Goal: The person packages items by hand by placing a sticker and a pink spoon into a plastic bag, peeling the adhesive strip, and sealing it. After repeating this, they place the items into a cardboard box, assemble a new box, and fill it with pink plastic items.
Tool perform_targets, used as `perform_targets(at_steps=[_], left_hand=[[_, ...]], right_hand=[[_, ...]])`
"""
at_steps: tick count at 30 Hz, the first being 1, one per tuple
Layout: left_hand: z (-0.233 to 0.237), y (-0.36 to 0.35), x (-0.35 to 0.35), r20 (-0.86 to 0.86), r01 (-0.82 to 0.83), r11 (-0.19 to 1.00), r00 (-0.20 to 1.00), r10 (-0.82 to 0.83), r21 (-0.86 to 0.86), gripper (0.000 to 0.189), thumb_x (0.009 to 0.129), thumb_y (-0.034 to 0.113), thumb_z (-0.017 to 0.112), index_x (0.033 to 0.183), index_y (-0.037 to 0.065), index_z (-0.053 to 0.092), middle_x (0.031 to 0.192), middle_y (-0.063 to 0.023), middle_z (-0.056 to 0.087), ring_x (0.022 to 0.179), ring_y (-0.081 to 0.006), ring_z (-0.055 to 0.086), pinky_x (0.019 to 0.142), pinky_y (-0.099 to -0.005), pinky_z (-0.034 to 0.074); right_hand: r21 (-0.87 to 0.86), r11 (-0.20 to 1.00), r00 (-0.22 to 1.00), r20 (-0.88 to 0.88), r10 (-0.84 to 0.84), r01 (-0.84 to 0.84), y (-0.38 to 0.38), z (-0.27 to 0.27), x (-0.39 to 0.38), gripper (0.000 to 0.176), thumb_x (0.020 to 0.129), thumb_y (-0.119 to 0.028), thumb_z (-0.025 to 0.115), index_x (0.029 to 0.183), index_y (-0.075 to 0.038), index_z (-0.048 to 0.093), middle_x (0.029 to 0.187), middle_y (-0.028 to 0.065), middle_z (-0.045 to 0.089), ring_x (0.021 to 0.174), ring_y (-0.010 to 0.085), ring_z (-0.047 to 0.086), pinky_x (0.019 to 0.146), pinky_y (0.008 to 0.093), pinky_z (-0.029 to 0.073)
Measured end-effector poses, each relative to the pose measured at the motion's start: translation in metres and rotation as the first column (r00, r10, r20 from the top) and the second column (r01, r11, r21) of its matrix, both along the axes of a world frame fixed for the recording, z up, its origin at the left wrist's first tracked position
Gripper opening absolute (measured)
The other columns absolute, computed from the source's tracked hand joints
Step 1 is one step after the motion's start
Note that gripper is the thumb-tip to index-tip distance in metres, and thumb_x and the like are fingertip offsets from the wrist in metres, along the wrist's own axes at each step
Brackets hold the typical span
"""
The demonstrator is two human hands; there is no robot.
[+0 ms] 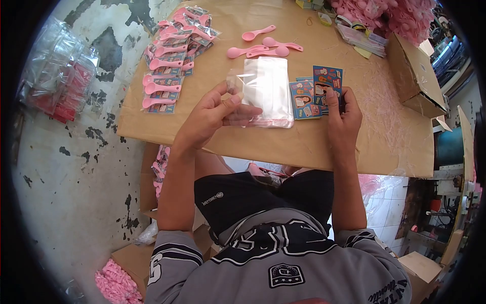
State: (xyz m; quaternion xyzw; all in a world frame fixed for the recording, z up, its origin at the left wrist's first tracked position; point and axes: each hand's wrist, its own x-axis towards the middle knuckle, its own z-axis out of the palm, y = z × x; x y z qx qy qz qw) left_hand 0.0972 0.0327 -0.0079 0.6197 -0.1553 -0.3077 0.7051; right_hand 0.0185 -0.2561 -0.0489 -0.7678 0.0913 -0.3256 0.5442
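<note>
My left hand (215,109) pinches a clear plastic bag (236,83) between thumb and fingers, just left of a stack of clear bags (268,93) on the table. In my right hand (345,119) is a blue printed card (328,75), with the thumb pressed on its face. That card is raised over a pile of similar cards (302,101) lying beside the bag stack. Several loose pink spoons (258,33) rest beyond the bags. To the left lie rows of packed pink spoons (164,88), each in a clear bag with a card.
Brown paper covers the table (212,139). A cardboard box (412,76) stands at its right edge, near a heap of pink pieces (390,17) at the back. Plastic packs (61,68) hang by the left wall. Below left, an open carton (126,263) sits near more pink pieces.
</note>
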Motion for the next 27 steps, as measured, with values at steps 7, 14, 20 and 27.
perform_targets(at_steps=[7, 14, 20, 27], left_hand=[[-0.002, 0.006, 0.010, -0.049, -0.060, 0.973, 0.998, 0.050, -0.224, 0.032, 0.110, 0.021, 0.055, 0.136, 0.003, 0.051, 0.127, -0.0259, 0.070, 0.118, -0.0314, 0.071, 0.096, -0.0401, 0.062], [0.006, -0.019, -0.008, -0.048, -0.353, 0.881, 0.933, 0.357, -0.315, 0.030, 0.107, 0.018, 0.061, 0.132, 0.003, 0.054, 0.121, -0.0205, 0.072, 0.109, -0.0312, 0.075, 0.088, -0.0367, 0.067], [0.001, -0.045, -0.024, -0.086, -0.464, 0.778, 0.875, 0.476, -0.423, 0.030, 0.107, 0.020, 0.063, 0.130, 0.003, 0.054, 0.117, -0.0219, 0.073, 0.106, -0.0313, 0.076, 0.085, -0.0373, 0.066], [-0.011, -0.058, -0.034, -0.152, -0.500, 0.719, 0.856, 0.494, -0.483, 0.031, 0.108, 0.017, 0.060, 0.133, 0.003, 0.050, 0.120, -0.0251, 0.072, 0.110, -0.0281, 0.074, 0.091, -0.0384, 0.063]], right_hand=[[0.079, 0.996, 0.992, 0.121, 0.041, -0.051, 0.001, 0.000, -0.002, 0.019, 0.107, -0.019, 0.064, 0.105, 0.000, 0.066, 0.085, -0.0021, 0.064, 0.074, 0.0031, 0.052, 0.063, 0.0218, 0.041], [0.183, 0.946, 0.963, 0.032, 0.266, -0.268, 0.032, 0.025, -0.023, 0.021, 0.106, -0.012, 0.065, 0.120, 0.003, 0.063, 0.096, 0.0011, 0.069, 0.082, 0.0043, 0.059, 0.070, 0.0209, 0.048], [0.443, 0.767, 0.830, -0.085, 0.551, -0.464, 0.042, 0.031, -0.034, 0.019, 0.105, -0.014, 0.067, 0.118, 0.000, 0.065, 0.094, -0.0006, 0.068, 0.077, 0.0024, 0.058, 0.066, 0.0215, 0.048], [0.476, 0.778, 0.867, -0.063, 0.495, -0.409, 0.057, 0.034, -0.027, 0.017, 0.105, -0.015, 0.067, 0.114, 0.000, 0.066, 0.089, -0.0014, 0.068, 0.070, 0.0014, 0.056, 0.062, 0.0199, 0.047]])
